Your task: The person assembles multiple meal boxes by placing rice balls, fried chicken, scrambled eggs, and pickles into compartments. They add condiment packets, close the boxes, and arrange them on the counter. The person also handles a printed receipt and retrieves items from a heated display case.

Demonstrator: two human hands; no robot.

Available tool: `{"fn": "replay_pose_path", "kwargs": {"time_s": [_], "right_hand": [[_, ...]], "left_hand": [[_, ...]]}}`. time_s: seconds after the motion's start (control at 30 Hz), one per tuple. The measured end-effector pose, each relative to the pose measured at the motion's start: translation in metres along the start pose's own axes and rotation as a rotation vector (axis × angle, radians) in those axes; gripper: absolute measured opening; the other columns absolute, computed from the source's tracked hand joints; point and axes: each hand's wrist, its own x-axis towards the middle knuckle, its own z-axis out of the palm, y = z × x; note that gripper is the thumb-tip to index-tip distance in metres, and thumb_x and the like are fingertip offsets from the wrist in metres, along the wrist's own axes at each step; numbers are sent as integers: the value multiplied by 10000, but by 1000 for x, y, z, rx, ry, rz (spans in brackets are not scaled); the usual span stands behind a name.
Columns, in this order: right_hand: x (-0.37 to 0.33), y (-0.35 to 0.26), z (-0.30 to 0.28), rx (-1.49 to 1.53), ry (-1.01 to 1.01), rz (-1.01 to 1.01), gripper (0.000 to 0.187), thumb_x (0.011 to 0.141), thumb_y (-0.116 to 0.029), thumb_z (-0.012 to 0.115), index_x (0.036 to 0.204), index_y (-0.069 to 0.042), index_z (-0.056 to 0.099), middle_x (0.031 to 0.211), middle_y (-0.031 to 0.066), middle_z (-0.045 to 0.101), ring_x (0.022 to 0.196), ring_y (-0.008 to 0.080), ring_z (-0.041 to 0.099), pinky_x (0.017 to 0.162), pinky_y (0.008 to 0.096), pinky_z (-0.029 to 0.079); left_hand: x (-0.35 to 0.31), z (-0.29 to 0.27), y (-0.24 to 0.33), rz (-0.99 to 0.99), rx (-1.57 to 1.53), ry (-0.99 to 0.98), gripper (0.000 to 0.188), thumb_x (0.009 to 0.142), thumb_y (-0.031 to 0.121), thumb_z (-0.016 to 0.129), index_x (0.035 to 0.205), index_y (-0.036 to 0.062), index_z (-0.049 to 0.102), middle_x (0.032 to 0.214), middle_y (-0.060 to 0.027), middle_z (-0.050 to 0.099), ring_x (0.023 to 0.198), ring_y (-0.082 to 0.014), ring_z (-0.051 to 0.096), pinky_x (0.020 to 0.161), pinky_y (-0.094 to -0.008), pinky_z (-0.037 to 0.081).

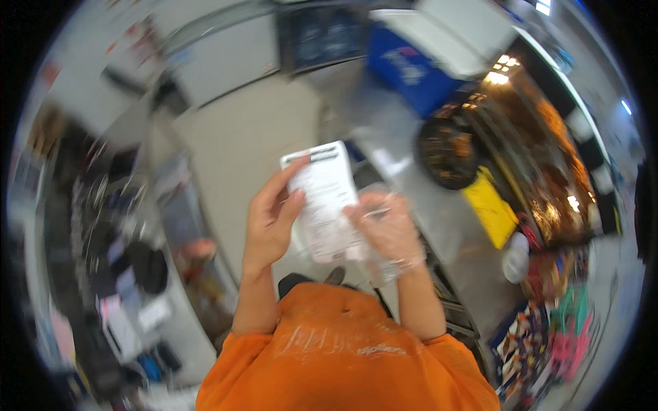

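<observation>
A long white printed paper receipt [321, 205] is held up in front of my orange shirt. My bare left hand [273, 218] is closed on its left edge, with the thumb on the front and the fingers near the top. My right hand [387, 227] wears a loose clear plastic glove [406, 255]. Its fingers are curled and closed at the receipt's right edge. Motion blur softens the right fingertips.
To the right runs a steel counter [449, 236] with a blue cooler box [408, 72], a round dark pan [447, 152], a yellow sheet [490, 209] and a lit glass display case [541, 144]. A cluttered counter [179, 308] stands left. Pale floor [236, 140] lies ahead.
</observation>
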Motion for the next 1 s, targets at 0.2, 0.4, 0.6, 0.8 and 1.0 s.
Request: {"fn": "replay_pose_path", "kwargs": {"time_s": [0.2,0.4,0.6,0.8,1.0], "right_hand": [[1,137,-149,-330,355,-263,397,943,-430,694,960,-37,744,859,87,702,842,162,643,790,338,515],[-61,258,-225,-193,971,280,431,968,-400,664,917,20,749,738,95,690,703,152,641,654,311,510],[-57,272,-267,-221,1193,400,353,943,-305,705,882,42,735,691,91,675,644,154,621,608,315,499],[-70,311,-274,109,1491,497,352,929,-328,666,853,9,734,772,140,691,754,274,657,693,381,516],[-101,344,-287,67,1556,534,239,940,-192,648,883,25,730,683,101,680,645,186,658,606,337,521]], "left_hand": [[146,149,-52,-96,-110,-267,394,879,-78,659,1272,-73,629,1252,-151,649,1201,-207,586,1054,-328,440],[318,376,-80,214,-48,-676,353,881,-27,676,1230,-62,637,1266,-136,642,1217,-209,576,1073,-344,416],[529,595,-27,737,-118,-611,344,947,79,628,1284,11,640,1230,-138,691,1167,-210,630,1008,-324,466],[581,686,-41,845,385,-487,276,954,247,603,1064,35,742,1036,-235,720,998,-384,690,895,-424,518],[533,692,-37,1358,928,-48,237,947,179,593,1125,116,735,1173,-139,606,1090,-350,569,978,-439,458]]}}
